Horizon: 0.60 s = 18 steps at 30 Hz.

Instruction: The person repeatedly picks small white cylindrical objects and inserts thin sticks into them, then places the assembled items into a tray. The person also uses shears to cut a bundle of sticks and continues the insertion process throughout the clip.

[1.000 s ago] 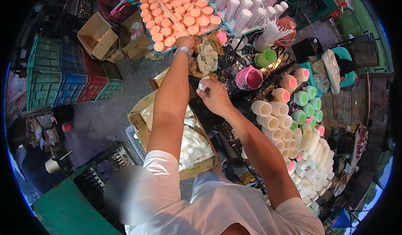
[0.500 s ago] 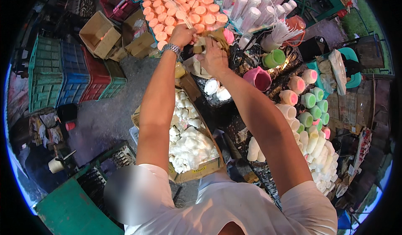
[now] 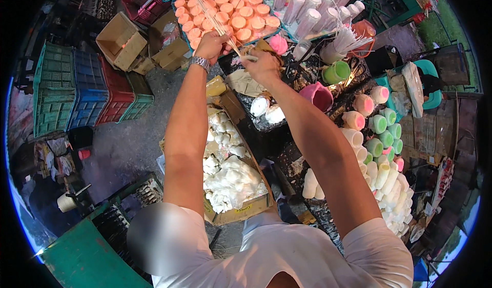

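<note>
Beige strands (image 3: pixel 211 17) clenched in L hand (image 3: pixel 212 45) (w/ watch (image 3: pixel 200 63)); R hand (image 3: pixel 262 67) nr lower end, grip unclear.

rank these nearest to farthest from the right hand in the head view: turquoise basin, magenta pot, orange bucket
Nearest to the right hand first:
1. Magenta pot, to its right and slightly lower in the picture
2. Orange bucket, farther right and higher up
3. Turquoise basin, farthest right
</note>
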Motion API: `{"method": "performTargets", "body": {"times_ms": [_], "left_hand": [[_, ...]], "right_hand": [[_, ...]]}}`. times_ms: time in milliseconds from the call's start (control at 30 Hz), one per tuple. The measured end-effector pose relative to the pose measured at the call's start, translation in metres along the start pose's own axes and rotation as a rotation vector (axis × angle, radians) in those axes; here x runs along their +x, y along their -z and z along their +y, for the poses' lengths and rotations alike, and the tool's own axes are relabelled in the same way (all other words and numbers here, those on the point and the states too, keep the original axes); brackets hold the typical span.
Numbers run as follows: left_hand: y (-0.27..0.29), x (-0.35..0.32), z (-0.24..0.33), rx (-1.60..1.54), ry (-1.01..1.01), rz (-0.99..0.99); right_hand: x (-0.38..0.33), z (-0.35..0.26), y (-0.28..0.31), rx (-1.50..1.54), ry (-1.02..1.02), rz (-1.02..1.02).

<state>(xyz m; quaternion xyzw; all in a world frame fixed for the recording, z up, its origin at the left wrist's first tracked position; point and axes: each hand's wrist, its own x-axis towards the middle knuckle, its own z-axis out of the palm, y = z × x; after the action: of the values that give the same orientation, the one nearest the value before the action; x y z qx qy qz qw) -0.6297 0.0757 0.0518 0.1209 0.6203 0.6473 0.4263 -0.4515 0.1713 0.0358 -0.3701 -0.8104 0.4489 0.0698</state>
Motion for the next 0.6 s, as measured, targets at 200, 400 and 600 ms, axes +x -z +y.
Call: {"method": "performTargets", "body": {"times_ms": [200,400,600], "left_hand": [[0.016,0.006,0.019,0.231,-0.197,0.067],[0.035,-0.002,0.063,0.075,-0.2,-0.027],[0.053,-0.008,0.064,0.213,-0.052,0.059]], "right_hand": [[0.016,-0.007,-0.009,0.043,0.054,-0.214],[-0.005,-0.001,0.0,-0.319,-0.063,-0.145],[-0.008,0.006,0.006,-0.194,-0.142,-0.026]]}}
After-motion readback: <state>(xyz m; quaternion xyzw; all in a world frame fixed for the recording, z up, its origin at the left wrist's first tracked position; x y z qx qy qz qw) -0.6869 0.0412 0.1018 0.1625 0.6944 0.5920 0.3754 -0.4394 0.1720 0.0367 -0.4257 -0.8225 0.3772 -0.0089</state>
